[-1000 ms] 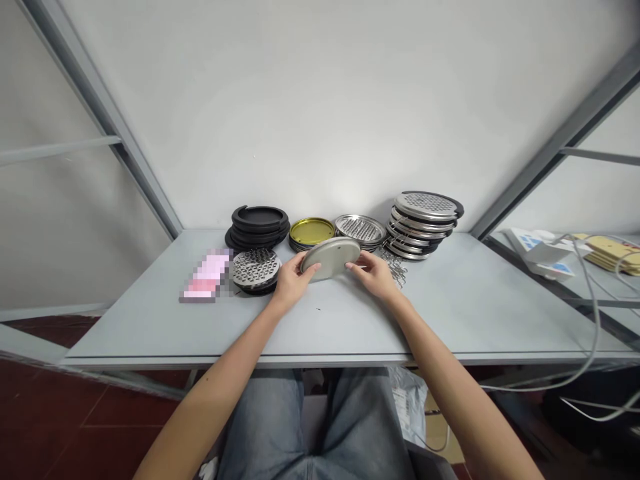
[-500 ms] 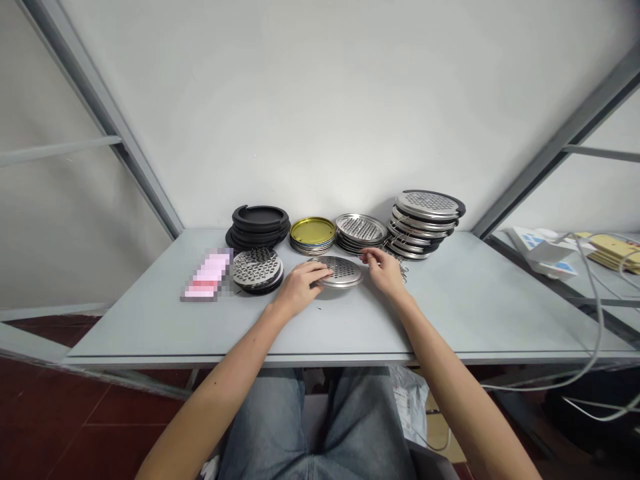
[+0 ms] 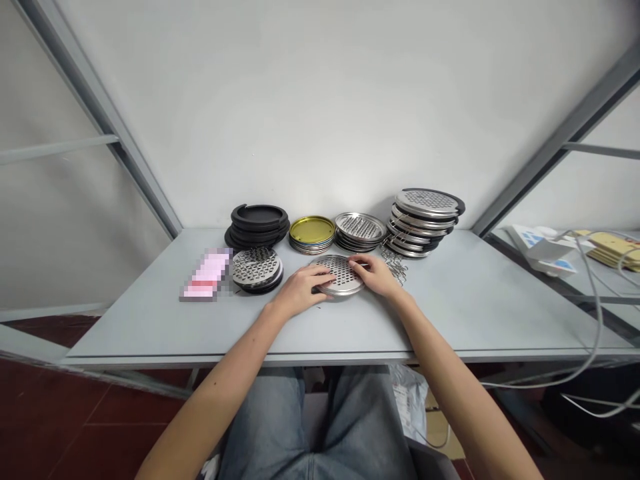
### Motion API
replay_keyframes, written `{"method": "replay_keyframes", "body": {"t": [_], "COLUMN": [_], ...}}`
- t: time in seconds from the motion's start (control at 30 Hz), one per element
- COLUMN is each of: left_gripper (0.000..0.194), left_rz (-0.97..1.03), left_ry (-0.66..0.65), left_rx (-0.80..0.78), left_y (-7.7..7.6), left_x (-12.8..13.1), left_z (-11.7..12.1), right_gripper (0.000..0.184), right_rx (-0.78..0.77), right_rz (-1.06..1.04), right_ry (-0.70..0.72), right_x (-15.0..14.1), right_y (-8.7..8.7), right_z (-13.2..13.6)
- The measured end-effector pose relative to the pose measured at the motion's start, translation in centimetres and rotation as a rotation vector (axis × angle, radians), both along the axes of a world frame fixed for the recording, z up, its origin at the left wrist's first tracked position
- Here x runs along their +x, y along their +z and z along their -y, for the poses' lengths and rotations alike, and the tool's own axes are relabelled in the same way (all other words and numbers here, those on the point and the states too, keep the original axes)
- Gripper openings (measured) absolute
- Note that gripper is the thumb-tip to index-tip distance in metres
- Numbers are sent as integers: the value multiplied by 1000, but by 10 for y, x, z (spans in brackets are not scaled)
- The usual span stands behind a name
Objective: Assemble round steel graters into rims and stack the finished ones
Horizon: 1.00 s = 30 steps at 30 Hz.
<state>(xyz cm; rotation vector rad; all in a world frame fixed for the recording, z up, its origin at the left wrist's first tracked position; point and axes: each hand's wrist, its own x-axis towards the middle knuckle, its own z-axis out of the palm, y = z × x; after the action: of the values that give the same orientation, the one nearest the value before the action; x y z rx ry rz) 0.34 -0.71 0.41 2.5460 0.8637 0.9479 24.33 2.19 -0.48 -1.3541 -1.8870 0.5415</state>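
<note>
Between my hands, at the middle of the table, lies a round metal grater (image 3: pixel 343 270) with a silver rim. My left hand (image 3: pixel 303 290) grips its left side, fingers over the holed face and thumb at the near rim. On the opposite side, my right hand (image 3: pixel 375 273) holds the upper right rim, fingertips on the face. Thin metal wire clips (image 3: pixel 396 268) lie loosely just behind and right of my right hand. To the left sits a stack of perforated grater discs (image 3: pixel 256 268), with dark pieces beneath.
Along the wall stand black rings (image 3: pixel 260 227), yellow-topped round lids (image 3: pixel 313 230), a stack of silver grater discs (image 3: pixel 361 228) and a tall stack of black-rimmed graters (image 3: pixel 427 203). A blurred pink object (image 3: pixel 206 275) lies left. White cables (image 3: pixel 597 320) hang at the right.
My right hand has moved left from beside the wire clips onto the grater's right rim. My left hand stays on the grater, its thumb spread lower. More of the clips shows.
</note>
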Motion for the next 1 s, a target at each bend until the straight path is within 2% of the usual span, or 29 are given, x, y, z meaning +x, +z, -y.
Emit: {"method": "replay_keyframes", "body": {"t": [0.3,0.47,0.7,1.0], "left_gripper": [47,51,51,50], "left_rz": [-82,-96,-112,-136], "left_ry": [-11,-27,-30,-24], "left_rx": [10,-38,-89,-79], "left_y": [-5,-8,-6,-4], "left_x": [0,0,1,-1], "left_z": [-1,-3,-1,1], "right_gripper": [29,29,32,30], "right_rx": [75,119,111,120], "right_rz": [88,116,111,131], "right_ry": [-7,24,32,40], "right_x": [0,0,0,0], "right_y": [-4,-3,-2,-2], "right_z": [0,0,0,0]}}
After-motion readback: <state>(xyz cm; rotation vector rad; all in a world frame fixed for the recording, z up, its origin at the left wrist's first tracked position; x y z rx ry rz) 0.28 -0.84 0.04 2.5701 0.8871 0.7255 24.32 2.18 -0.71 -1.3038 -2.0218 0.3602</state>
